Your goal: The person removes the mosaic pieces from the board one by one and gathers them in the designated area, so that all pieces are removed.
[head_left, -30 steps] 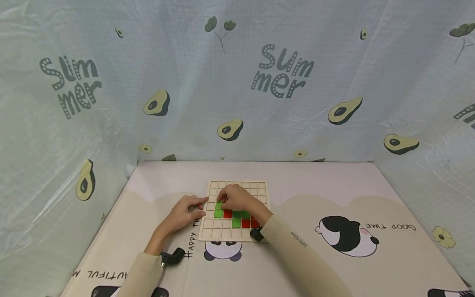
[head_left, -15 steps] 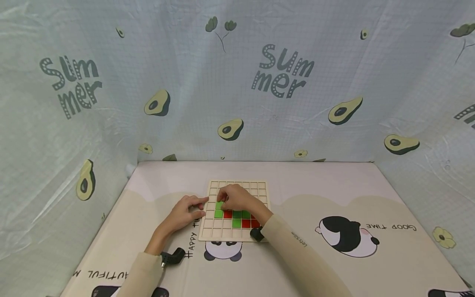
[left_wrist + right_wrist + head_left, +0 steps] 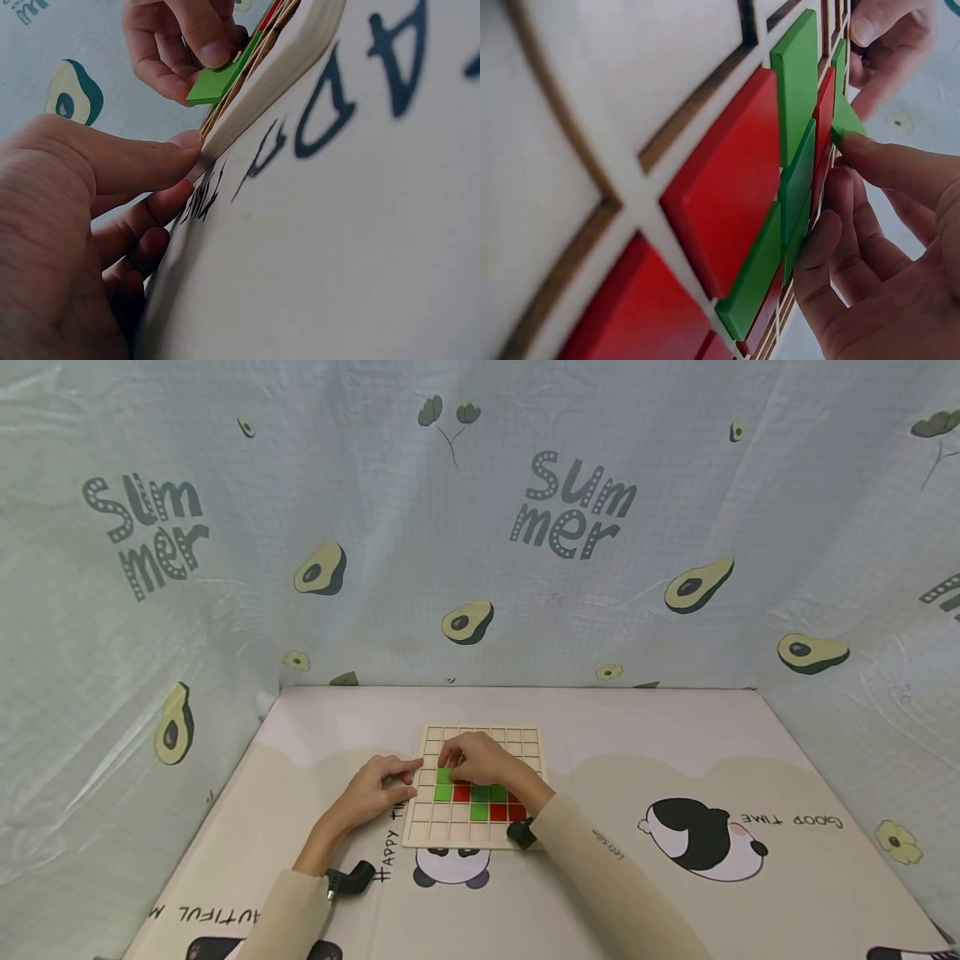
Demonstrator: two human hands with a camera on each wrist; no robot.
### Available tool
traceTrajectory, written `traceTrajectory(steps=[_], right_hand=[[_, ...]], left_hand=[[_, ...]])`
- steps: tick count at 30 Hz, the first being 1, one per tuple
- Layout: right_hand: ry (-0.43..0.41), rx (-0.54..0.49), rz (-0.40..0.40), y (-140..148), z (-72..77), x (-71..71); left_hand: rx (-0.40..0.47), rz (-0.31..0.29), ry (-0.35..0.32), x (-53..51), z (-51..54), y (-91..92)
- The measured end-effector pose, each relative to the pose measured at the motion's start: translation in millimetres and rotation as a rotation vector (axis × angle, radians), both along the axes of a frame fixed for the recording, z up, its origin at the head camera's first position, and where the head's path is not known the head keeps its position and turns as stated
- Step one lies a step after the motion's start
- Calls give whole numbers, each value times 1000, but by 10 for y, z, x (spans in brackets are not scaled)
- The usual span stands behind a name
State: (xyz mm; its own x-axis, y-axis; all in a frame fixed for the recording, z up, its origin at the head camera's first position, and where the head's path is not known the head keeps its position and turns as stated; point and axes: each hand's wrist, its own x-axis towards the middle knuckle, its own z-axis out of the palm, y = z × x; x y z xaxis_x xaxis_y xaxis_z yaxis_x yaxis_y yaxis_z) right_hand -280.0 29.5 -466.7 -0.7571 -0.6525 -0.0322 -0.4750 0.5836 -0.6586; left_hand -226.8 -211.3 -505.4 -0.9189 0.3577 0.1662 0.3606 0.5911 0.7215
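Right-hand grip [image 3: 480, 760] is held narrow, with a green tile [image 3: 217, 86] pinched between the thumb and the fingers. The tile is held over the left part of a pale gridded board [image 3: 442, 833], and in the right wrist view it is seen at a slant to the board's surface; whether its edge is touching the cell beneath cannot be told. Just beside it, on the person's side, a second green tile [image 3: 443, 792] is set in the grid. Along that same row, to the right, a red tile [image 3: 462, 793] is followed by two more green tiles [image 3: 498, 793] and by another red tile [image 3: 513, 797], partly covered by the right wrist. One row closer to the person, a lone green tile [image 3: 479, 812] and a pair of red tiles [image 3: 498, 812] are set side by side.

Left-hand grip [image 3: 375, 787] is spread loosely, its thumb and index finger rested against the board's left edge. Beige sleeves [image 3: 592, 877] are worn on both arms, and black devices [image 3: 350, 878] are worn at the wrists. Beneath the board, the bench [image 3: 637, 727] is covered in printed cloth, on which a panda face [image 3: 452, 867] is partly overlapped by the board. Farther to the right, a larger black-and-white animal [image 3: 705, 839] is printed. Beyond the bench, a pale sheet [image 3: 360, 635] is hung, patterned with avocados [image 3: 467, 622].
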Motion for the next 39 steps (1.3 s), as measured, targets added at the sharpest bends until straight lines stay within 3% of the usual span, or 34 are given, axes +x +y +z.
traceTrajectory(steps=[9,19,39], right_hand=[[-4,-14,-25,30,-34,-16],[29,-38,-39,111,37,2],[75,-74,-121,718,210,-68]], left_hand=[[-8,6,-3,2,6,8],[-3,6,-24,-1,27,31],[-8,14,5,-11,-12,18]])
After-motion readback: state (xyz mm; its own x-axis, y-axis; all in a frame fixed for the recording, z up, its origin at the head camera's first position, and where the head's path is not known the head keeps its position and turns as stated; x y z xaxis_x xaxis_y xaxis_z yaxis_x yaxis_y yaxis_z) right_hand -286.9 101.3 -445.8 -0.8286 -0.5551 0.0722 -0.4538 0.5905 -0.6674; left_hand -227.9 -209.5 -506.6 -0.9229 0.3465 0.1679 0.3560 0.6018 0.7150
